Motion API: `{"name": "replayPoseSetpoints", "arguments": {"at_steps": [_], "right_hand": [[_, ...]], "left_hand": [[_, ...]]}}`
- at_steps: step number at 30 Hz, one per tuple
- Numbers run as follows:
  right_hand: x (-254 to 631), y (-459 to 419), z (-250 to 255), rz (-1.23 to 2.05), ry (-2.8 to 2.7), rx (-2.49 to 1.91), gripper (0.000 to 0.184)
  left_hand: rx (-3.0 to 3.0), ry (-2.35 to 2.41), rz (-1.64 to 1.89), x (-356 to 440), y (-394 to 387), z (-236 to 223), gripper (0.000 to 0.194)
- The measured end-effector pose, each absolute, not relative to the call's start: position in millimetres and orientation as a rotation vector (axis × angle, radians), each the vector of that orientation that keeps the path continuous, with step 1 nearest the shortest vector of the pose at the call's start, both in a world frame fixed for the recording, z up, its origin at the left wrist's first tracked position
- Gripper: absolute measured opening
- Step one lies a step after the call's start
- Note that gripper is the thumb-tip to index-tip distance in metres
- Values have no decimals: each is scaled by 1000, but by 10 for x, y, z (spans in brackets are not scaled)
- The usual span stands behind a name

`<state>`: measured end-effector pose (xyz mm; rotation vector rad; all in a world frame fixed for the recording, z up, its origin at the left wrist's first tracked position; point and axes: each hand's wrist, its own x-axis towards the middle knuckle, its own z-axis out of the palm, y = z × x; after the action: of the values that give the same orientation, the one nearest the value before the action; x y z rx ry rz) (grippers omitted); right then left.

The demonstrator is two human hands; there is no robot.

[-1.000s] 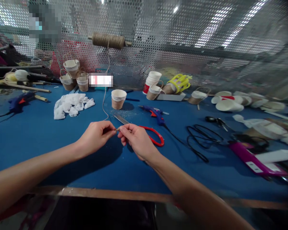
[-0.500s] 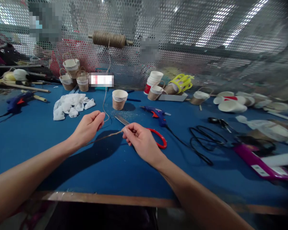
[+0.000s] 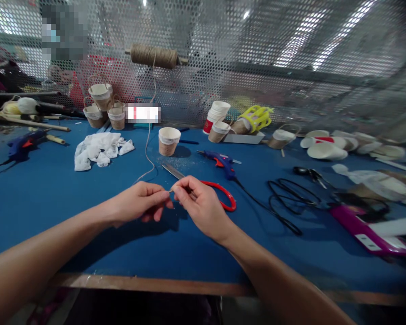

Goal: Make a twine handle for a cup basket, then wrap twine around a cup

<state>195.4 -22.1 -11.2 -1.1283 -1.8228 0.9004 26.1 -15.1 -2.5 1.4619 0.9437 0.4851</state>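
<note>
My left hand (image 3: 145, 201) and my right hand (image 3: 201, 205) are close together above the blue table, their fingertips nearly meeting. Both pinch a short bit of brown twine that shows between them. A line of twine (image 3: 148, 149) runs down from a spool (image 3: 154, 56) on the mesh panel and passes behind my left hand. Scissors with red handles (image 3: 225, 189) lie on the table, partly hidden under my right hand, blades pointing away to the left. Beyond the hands stands a small burlap-wrapped cup (image 3: 169, 141) with a white lace rim.
A blue glue gun (image 3: 223, 163) lies right of the cup, its black cord (image 3: 284, 203) looping rightward. White lace (image 3: 99, 149) is heaped at the left. Handled cups (image 3: 101, 97) stack by the mesh. A purple power strip (image 3: 372, 232) lies at the right.
My left hand has moved right and nearer to me, along the twine to my right fingertips. The stretch of twine between the hands is now much shorter. My right hand has barely moved.
</note>
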Motion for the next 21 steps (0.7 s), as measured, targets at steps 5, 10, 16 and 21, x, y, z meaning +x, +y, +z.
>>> {"name": "replayPoseSetpoints", "arguments": {"at_steps": [5,10,16,21], "right_hand": [[1940,-187,-141,1189,-1663,-1053,18],[1930,-163,-177,1436,-1446,-919,26],[1921,-178,-173,1459,-1399,-944,28],[1922,-204,-127,1313,-1527,-1062,23]], "left_hand": [[1614,1047,584,285,-199,-32,30],[1743,1088,618,281,-205,8,33],[1873,1126,651,265,-215,-25,30],[1953,1161,691,252,-219,-61,27]]}}
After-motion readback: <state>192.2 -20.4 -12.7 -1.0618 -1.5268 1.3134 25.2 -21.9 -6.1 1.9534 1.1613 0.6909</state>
